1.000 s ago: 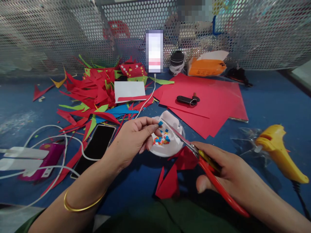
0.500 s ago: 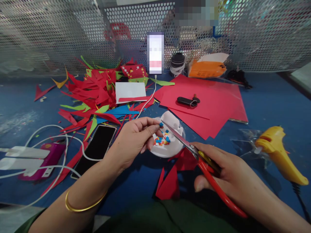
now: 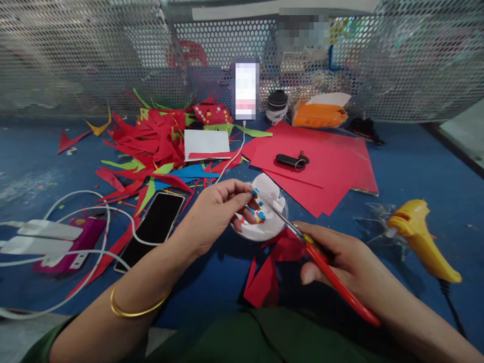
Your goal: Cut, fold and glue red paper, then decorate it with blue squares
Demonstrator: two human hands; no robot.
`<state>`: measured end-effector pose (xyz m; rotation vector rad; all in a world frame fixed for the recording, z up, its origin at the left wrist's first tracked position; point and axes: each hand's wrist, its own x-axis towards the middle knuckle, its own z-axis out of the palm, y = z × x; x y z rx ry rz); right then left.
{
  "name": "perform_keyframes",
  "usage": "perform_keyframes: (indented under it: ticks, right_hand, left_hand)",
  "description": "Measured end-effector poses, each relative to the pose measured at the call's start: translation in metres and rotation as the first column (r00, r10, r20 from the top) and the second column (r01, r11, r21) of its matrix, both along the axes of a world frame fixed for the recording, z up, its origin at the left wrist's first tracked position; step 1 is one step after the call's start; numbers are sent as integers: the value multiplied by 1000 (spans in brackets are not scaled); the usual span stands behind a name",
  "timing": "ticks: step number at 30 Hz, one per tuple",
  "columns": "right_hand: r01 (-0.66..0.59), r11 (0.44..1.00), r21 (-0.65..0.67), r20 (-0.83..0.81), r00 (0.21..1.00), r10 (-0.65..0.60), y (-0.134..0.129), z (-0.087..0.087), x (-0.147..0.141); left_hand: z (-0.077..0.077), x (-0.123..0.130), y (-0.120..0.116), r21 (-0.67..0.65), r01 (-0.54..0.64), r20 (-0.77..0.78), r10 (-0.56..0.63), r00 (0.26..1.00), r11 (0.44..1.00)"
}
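Note:
My left hand (image 3: 221,206) pinches a tiny blue piece of paper (image 3: 254,192) between thumb and fingertips, above a round white dish (image 3: 259,234). Small blue, red, yellow and white paper bits (image 3: 260,216) lie in the dish, partly hidden by my fingers. In my right hand (image 3: 340,257) are scissors (image 3: 321,259) with red handles, the blades pointing up and left over the dish. The blade tips meet the blue piece at my left fingertips. Folded red paper (image 3: 266,282) lies on the table just below the dish.
Red sheets (image 3: 333,151) with a key fob (image 3: 290,161) lie behind the dish. A yellow glue gun (image 3: 419,237) rests at right. Colored scraps (image 3: 151,136), a dark phone (image 3: 155,222) and a purple power bank (image 3: 86,242) with white cables spread leftward. A lit phone (image 3: 245,91) leans on perforated metal.
The scissor blades look closer together now. Both hands stay over the dish, and the view has shifted slightly.

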<state>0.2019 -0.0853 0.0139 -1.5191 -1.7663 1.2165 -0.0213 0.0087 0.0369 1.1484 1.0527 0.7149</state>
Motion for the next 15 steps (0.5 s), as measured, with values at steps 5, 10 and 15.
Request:
perform_keyframes:
  ticks: [5,10,15]
  right_hand:
    - [26,999,-22,-11,1000,-27,-1,1,-2]
    - [31,997,-66,-66,997,-35,0,3,-3]
    - [7,995,-95,-105,994,-17,0,4,-3]
  left_hand:
    - [-1,-1,-1,0,-15,29,15,999,1000]
    - [-5,-3,0,-62,-15,91,21,996,998]
    - [-5,-3,-1,-39,-2,79,6,997,999]
